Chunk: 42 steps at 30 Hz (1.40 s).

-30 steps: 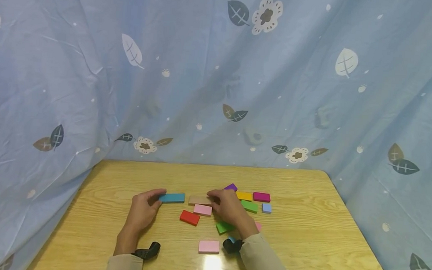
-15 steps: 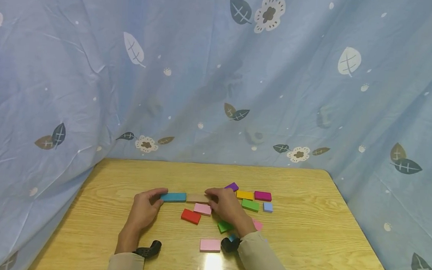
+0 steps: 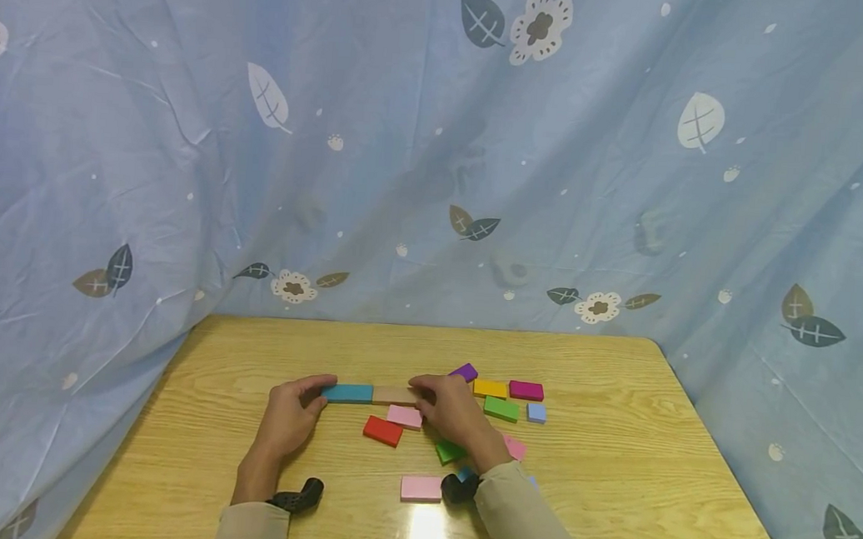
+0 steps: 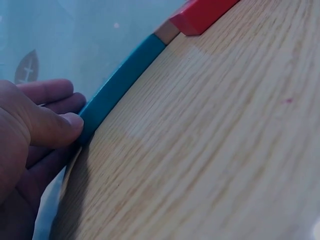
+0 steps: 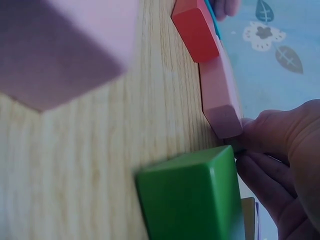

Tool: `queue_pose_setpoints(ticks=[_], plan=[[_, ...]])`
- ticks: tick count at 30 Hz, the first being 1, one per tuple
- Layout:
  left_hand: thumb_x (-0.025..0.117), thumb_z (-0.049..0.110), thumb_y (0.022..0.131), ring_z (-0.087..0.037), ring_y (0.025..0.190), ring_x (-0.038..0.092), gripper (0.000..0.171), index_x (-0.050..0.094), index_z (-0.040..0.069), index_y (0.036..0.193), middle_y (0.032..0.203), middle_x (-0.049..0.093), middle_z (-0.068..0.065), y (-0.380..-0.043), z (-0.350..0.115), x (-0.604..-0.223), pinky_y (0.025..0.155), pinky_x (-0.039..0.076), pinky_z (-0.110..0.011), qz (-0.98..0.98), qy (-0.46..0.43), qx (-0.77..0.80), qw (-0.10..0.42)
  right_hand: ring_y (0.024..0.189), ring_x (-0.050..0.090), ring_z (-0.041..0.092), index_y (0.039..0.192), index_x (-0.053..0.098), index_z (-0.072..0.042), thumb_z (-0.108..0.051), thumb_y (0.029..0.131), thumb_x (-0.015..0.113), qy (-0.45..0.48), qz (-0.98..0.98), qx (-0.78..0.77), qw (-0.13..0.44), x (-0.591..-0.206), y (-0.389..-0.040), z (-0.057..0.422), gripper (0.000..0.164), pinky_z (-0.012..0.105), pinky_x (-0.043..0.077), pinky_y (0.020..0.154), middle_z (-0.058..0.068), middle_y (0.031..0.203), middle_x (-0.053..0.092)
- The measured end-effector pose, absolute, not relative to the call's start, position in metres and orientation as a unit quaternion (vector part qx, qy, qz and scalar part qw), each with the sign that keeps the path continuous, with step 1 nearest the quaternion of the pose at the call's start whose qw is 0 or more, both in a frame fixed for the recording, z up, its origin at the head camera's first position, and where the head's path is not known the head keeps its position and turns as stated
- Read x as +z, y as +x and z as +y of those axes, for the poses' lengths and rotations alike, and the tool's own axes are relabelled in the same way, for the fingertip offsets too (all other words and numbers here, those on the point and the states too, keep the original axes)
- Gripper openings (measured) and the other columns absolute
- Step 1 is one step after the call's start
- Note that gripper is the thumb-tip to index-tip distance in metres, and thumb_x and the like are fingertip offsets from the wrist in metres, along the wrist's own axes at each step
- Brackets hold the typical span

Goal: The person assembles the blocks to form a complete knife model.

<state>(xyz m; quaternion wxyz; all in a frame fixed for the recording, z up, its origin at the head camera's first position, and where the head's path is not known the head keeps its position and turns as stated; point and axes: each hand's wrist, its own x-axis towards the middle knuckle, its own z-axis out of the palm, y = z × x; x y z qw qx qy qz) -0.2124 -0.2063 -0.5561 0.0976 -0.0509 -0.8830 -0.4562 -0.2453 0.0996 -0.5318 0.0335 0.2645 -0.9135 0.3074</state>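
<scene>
A blue block and a tan wooden block lie end to end in a line on the table. My left hand pinches the blue block's left end; the left wrist view shows the thumb on its near side. At the tan block's right end, my right hand holds on with thumb and fingers, covering that end. Just in front of the tan block sits a pink block, close to my right thumb. A red block lies slightly tilted left of it. In the right wrist view, the pink block hides most of the tan one.
Purple, yellow, magenta, light green and small light blue blocks lie beyond my right hand. A dark green block is partly under my right forearm. Another pink block lies nearer. A patterned curtain surrounds the table.
My right hand has slid the tan block left, closing the gap to the blue block. My left hand has stayed at the blue block. The view has shifted slightly.
</scene>
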Motion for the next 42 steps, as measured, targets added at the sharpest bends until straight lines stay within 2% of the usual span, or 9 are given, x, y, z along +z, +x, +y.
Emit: queue_pose_setpoints(ticks=[19, 27, 34, 38, 42], plan=[[0.069, -0.011, 0.099, -0.036, 0.137, 0.068, 0.04, 0.078, 0.006, 0.135, 0.137, 0.077, -0.014, -0.213, -0.208, -0.556, 0.117, 0.056, -0.052, -0.879, -0.046, -0.467, 0.084, 0.098, 0.075, 0.017, 0.134, 0.078, -0.005, -0.008, 0.099, 0.08, 0.263, -0.911, 0.317, 0.024, -0.531, -0.245, 0.099, 0.035, 0.04, 0.069, 0.091, 0.008, 0.119, 0.083], [0.069, -0.012, 0.099, -0.037, 0.138, 0.067, 0.04, 0.077, 0.005, 0.135, 0.138, 0.076, -0.015, -0.213, -0.208, -0.557, 0.119, 0.054, -0.053, -0.878, -0.053, -0.468, 0.087, 0.099, 0.079, 0.025, 0.134, 0.077, -0.001, -0.005, 0.099, 0.077, 0.245, -0.889, 0.383, 0.054, -0.521, -0.259, 0.128, 0.036, 0.043, 0.07, 0.09, 0.015, 0.127, 0.081], [0.069, -0.011, 0.1, -0.037, 0.138, 0.068, 0.039, 0.077, 0.005, 0.135, 0.138, 0.077, -0.014, -0.212, -0.207, -0.557, 0.118, 0.055, -0.053, -0.881, -0.051, -0.462, 0.088, 0.121, 0.077, 0.039, 0.14, 0.073, 0.001, -0.001, 0.096, 0.079, 0.195, -0.881, 0.429, 0.045, -0.517, -0.277, 0.166, 0.044, 0.05, 0.065, 0.104, 0.018, 0.136, 0.077], [0.069, -0.011, 0.1, -0.037, 0.138, 0.067, 0.039, 0.077, 0.005, 0.135, 0.138, 0.076, -0.014, -0.213, -0.208, -0.557, 0.119, 0.054, -0.054, -0.881, -0.051, -0.462, 0.086, 0.132, 0.071, 0.039, 0.144, 0.07, 0.0, 0.004, 0.094, 0.074, 0.19, -0.879, 0.436, 0.01, -0.525, -0.282, 0.177, 0.05, 0.051, 0.061, 0.112, 0.017, 0.142, 0.074], [0.069, -0.01, 0.1, -0.037, 0.139, 0.067, 0.039, 0.077, 0.005, 0.135, 0.139, 0.076, -0.015, -0.213, -0.208, -0.557, 0.119, 0.054, -0.053, -0.881, -0.052, -0.464, 0.084, 0.132, 0.072, 0.038, 0.144, 0.07, 0.0, 0.008, 0.093, 0.07, 0.192, -0.879, 0.436, 0.009, -0.53, -0.282, 0.181, 0.052, 0.05, 0.061, 0.112, 0.018, 0.141, 0.074]])
